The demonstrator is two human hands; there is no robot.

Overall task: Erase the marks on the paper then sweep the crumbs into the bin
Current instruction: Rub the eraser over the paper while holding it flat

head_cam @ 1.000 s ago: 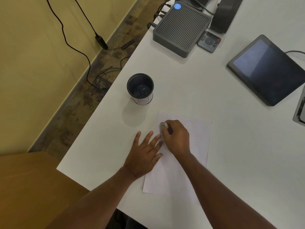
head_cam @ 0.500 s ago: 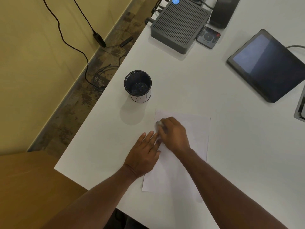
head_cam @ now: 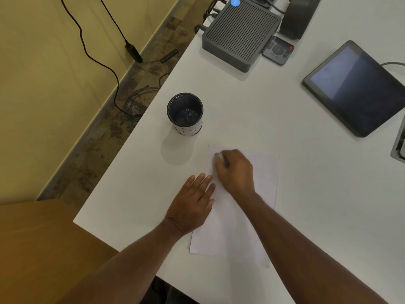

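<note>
A broad white matte surface (head_cam: 274, 110) fills most of the view, its left edge running diagonally beside a strip of worn, mottled brown floor (head_cam: 105, 137) and a yellow-beige wall (head_cam: 43, 84) where black cables (head_cam: 96, 60) trail down; a brown wooden panel (head_cam: 39, 249) sits at the corner nearest the person, left of the forearms; far beyond the hands lie a dark grey ribbed box (head_cam: 238, 34) with a blue light and, to their right, a black tablet-like screen (head_cam: 359, 88); a white rectangular sheet of paper (head_cam: 230, 229) lies flat under both hands; a black mesh cylindrical bin (head_cam: 185, 113) stands upright just beyond and left of the hands, apart from the sheet; the left hand (head_cam: 192, 205) rests flat with straight fingers across the sheet's left edge; the right hand (head_cam: 235, 172) is curled round a small white eraser (head_cam: 219, 156), pressing it on the sheet's far left corner; the eraser is blurred.
</note>
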